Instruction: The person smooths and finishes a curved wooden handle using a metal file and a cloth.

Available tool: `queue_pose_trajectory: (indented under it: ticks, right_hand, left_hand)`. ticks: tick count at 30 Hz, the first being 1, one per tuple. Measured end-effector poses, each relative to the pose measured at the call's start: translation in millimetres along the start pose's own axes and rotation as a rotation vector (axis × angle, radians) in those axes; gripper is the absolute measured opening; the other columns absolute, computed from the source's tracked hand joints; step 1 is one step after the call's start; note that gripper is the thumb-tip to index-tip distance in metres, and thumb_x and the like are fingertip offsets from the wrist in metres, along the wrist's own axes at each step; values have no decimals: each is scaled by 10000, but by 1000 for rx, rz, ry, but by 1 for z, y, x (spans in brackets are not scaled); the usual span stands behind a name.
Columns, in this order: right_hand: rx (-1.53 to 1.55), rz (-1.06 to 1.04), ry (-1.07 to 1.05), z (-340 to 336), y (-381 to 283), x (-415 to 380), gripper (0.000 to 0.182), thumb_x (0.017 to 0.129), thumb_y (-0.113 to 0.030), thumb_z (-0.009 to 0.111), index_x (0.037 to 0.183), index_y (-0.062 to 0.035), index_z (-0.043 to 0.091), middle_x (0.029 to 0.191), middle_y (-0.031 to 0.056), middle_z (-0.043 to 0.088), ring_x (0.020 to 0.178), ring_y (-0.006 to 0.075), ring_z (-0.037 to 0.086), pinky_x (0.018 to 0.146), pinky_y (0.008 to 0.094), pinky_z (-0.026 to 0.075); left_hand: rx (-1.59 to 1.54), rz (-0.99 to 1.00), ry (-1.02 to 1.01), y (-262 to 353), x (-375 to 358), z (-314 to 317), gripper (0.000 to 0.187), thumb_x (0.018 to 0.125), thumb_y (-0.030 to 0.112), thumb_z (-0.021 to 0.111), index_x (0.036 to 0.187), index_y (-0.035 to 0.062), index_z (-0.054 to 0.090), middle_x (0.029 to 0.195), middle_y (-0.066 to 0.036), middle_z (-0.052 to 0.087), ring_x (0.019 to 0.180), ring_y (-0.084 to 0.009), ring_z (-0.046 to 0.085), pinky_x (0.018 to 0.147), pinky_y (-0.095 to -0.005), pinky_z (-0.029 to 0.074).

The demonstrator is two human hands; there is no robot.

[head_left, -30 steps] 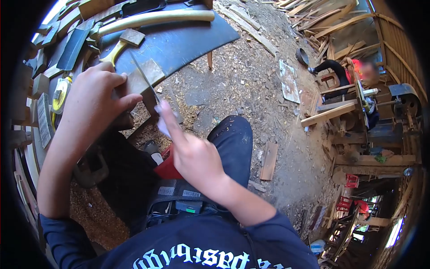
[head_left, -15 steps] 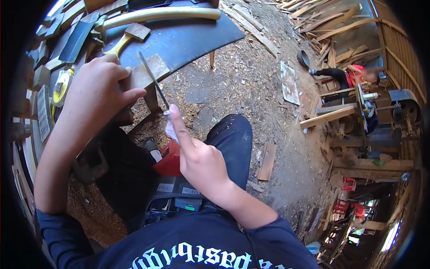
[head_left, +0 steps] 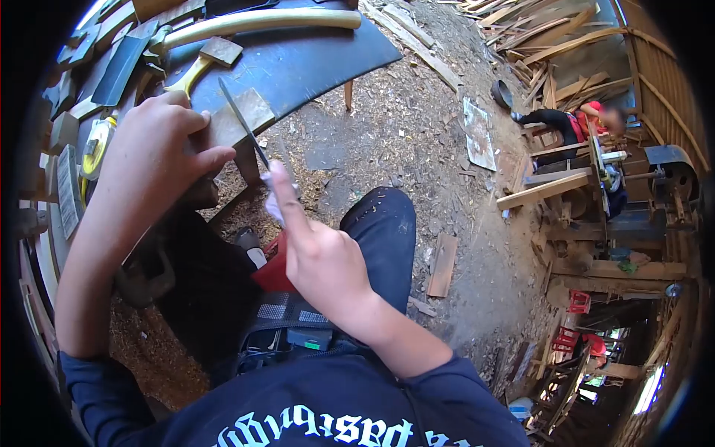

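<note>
My left hand (head_left: pixel 153 156) grips a small wooden block (head_left: pixel 240 118) at the edge of the dark workbench (head_left: pixel 298 63). My right hand (head_left: pixel 316 257) holds the wrapped handle of a thin metal file (head_left: pixel 242 123), index finger stretched along it. The file's blade lies slanted across the block's top. My knee in dark jeans (head_left: pixel 383 231) is below the hands.
On the bench lie a yellow-handled hammer (head_left: pixel 195 65), a long pale curved wooden piece (head_left: pixel 261 22), a yellow tape measure (head_left: pixel 95 149) and several blocks. Sawdust and wood scraps cover the ground. A person in red and black (head_left: pixel 577 119) works at wooden machinery far right.
The file slid back and forth across the block: drawn toward me half a second ago, now pushed forward again. My left hand kept its hold on the block.
</note>
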State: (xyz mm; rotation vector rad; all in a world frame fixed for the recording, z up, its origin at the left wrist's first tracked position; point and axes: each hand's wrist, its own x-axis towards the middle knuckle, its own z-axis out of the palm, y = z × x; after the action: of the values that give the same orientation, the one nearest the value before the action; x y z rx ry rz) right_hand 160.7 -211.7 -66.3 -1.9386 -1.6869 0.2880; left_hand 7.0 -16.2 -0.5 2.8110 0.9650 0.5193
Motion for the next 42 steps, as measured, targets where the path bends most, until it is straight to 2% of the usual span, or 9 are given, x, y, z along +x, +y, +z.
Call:
queue_pose_trajectory:
  ticks: [1, 3, 9, 16, 22, 29, 32, 36, 42]
  right_hand:
    - [-90, 35, -112, -10, -9, 21, 882, 880, 40, 553, 1681, -167, 248, 727, 187, 693, 629, 389, 703, 613, 528, 571]
    - [-127, 0, -70, 0, -5, 43, 885, 880, 38, 555, 1682, -175, 249, 724, 186, 691, 629, 391, 702, 616, 530, 570]
    - [-74, 19, -50, -7, -8, 6, 882, 866, 47, 567, 1673, -151, 273, 673, 191, 665, 580, 383, 686, 570, 505, 561]
    - [-167, -39, -44, 0, -10, 52, 895, 871, 22, 574, 1683, -159, 242, 653, 184, 652, 584, 380, 689, 588, 516, 570]
    - [-93, -38, -56, -16, -7, 6, 894, 880, 40, 560, 1686, -152, 222, 783, 194, 716, 652, 359, 725, 594, 497, 588]
    - [-214, -19, -111, -5, -14, 53, 886, 869, 27, 569, 1677, -130, 242, 766, 210, 708, 633, 401, 705, 603, 533, 580]
    - [-202, -51, -96, -10, -11, 20, 953, 835, -1, 603, 1688, -84, 184, 702, 169, 669, 552, 331, 699, 542, 466, 596]
    - [-65, -12, -39, -6, -3, 4, 889, 885, 19, 571, 1686, -153, 225, 724, 195, 700, 615, 398, 704, 597, 520, 579]
    - [-261, -20, -105, -7, -16, 57, 875, 885, 21, 578, 1679, -140, 249, 775, 205, 725, 639, 393, 719, 588, 506, 581]
  left_hand:
    - [-14, -36, -25, 6, 3, -1, 418, 725, 300, 909, 965, -22, 792, 848, -169, 663, 771, -341, 673, 726, -435, 527]
    - [-25, -124, -76, 12, 4, -7, 394, 734, 329, 896, 910, -11, 804, 865, -182, 680, 805, -354, 698, 769, -451, 551]
    - [0, -15, -4, 0, -1, 1, 417, 725, 272, 912, 1000, -17, 793, 862, -164, 657, 791, -342, 677, 724, -436, 526]
    - [3, -55, -40, 3, 1, 0, 426, 721, 258, 915, 1011, -26, 787, 865, -164, 654, 778, -341, 669, 707, -429, 522]
    - [29, -27, -13, 1, -1, -1, 441, 713, 292, 914, 1003, -16, 792, 875, -164, 667, 798, -346, 681, 732, -436, 526]
    - [3, -46, -31, 3, 0, 0, 439, 721, 294, 912, 996, -25, 788, 852, -169, 655, 772, -348, 671, 718, -442, 526]
    - [43, -5, -9, -1, -2, 3, 444, 723, 309, 912, 990, -24, 790, 857, -165, 659, 777, -348, 674, 728, -440, 528]
    - [33, -14, 2, 2, -1, 0, 427, 720, 310, 911, 979, -10, 797, 856, -160, 664, 778, -348, 679, 738, -437, 533]
    - [11, -63, -52, 3, 0, 0, 429, 717, 308, 912, 987, -4, 799, 876, -165, 671, 807, -349, 691, 749, -441, 534]
